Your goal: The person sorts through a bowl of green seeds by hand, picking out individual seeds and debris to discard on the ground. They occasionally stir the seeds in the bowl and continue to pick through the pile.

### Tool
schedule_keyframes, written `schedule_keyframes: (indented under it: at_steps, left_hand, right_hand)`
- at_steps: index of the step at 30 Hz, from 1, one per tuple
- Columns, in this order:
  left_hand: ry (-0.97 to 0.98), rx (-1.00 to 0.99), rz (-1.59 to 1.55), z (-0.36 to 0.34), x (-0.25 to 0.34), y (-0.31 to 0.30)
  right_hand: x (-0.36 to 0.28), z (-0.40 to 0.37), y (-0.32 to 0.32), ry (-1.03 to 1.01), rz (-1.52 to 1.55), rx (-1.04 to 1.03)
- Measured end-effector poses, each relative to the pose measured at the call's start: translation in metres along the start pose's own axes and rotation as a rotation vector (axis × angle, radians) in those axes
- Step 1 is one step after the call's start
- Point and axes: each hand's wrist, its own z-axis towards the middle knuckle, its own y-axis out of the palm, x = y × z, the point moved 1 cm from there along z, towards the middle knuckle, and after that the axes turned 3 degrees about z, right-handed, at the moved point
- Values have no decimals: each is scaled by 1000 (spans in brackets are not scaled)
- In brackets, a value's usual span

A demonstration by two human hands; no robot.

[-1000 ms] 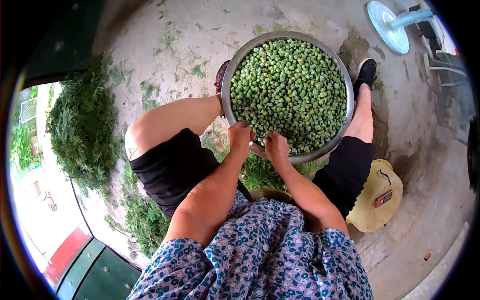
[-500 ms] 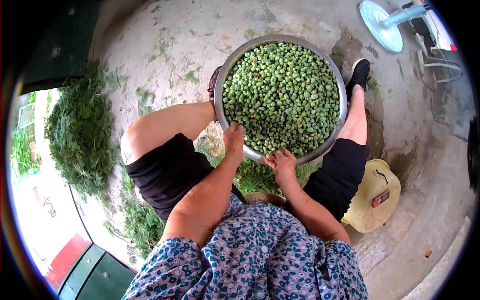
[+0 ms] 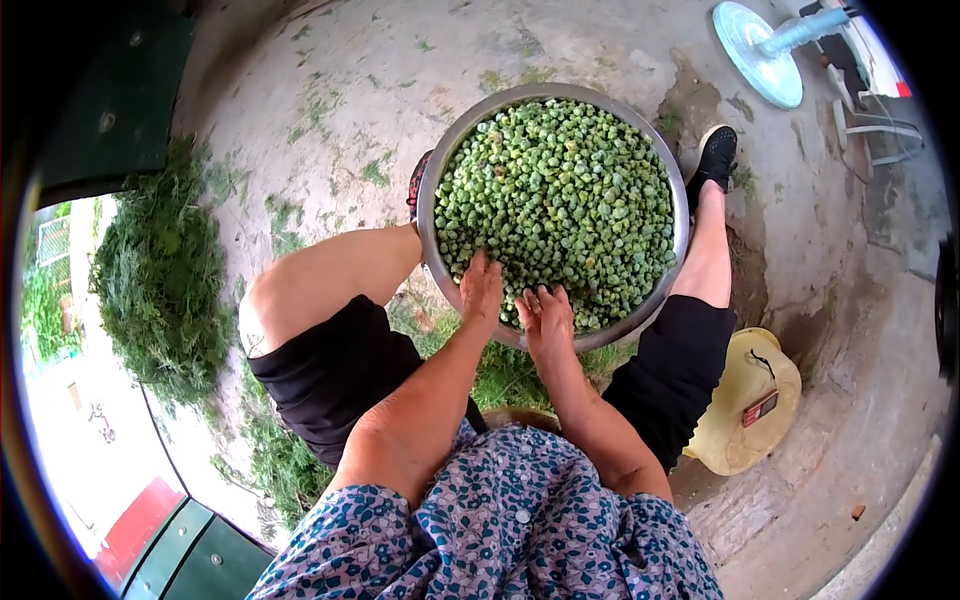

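Observation:
A wide metal basin [image 3: 430, 215] sits between my lower legs, heaped with small green, knobbly cones [image 3: 565, 200] that look like cypress cones. At its near left edge, my left hand [image 3: 482, 292] reaches over the rim, and its fingertips touch the cones. Its fingers look stretched out, though the tips are partly hidden among them. Just to the right, my right hand [image 3: 548, 318] rests on the near edge of the heap with its fingers apart. Neither hand shows anything clearly gripped.
Cut green foliage [image 3: 160, 270] is piled on the ground at left, with more beneath the basin. A yellow stool or upturned tub [image 3: 735, 430] at right bears a small red device [image 3: 760, 408]. A pale blue round stand base [image 3: 760, 55] is at upper right.
Both hands have left the basin's near rim and moved inward onto the cones. The basin appears slightly lower and farther left in view.

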Motion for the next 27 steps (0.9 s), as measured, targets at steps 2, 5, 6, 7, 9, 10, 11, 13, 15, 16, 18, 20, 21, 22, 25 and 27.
schedule_keyframes:
  at_steps: [2,5,6,7,9,10,11,13,15,16,18,20,21,22,25,27]
  left_hand:
    - [-65,-34,38,3,3,4]
    - [-86,-22,-104,7,-10,9]
    - [-147,-61,-244,5,-1,6]
    - [-207,-102,-384,-2,18,0]
    - [-251,-162,-523,-6,29,-1]
    - [-258,-153,-557,-4,32,0]
    - [-266,-143,-590,-3,34,2]
    - [-309,-141,-655,-1,41,2]
    - [-376,-140,-735,4,35,7]
    - [-401,-147,-767,4,38,6]
    - [-419,-130,-823,6,35,13]
    - [-385,-124,-807,9,30,20]
    - [-366,-115,-783,7,34,21]
    - [-348,-106,-761,5,35,22]
    - [-358,-153,-735,8,34,19]
    - [-387,-169,-679,5,46,14]
  right_hand:
    - [-2,10,3,14,27,-2]
    - [-1,19,3,34,52,-96]
    - [-5,20,8,34,54,-112]
    - [-9,23,10,34,57,-128]
    - [-13,32,11,36,48,-170]
    - [-12,37,12,27,70,-166]
    - [-9,41,11,19,92,-161]
    - [-10,42,12,16,86,-170]
    - [-12,35,13,2,92,-197]
    - [-12,25,19,-33,119,-213]
    - [-15,20,29,-85,62,-185]
    - [-16,25,29,-92,89,-184]
    - [-19,22,32,-113,43,-208]
    - [-19,21,35,-116,43,-170]
    - [-15,29,37,-135,66,-76]
    - [-23,32,35,-97,91,-88]
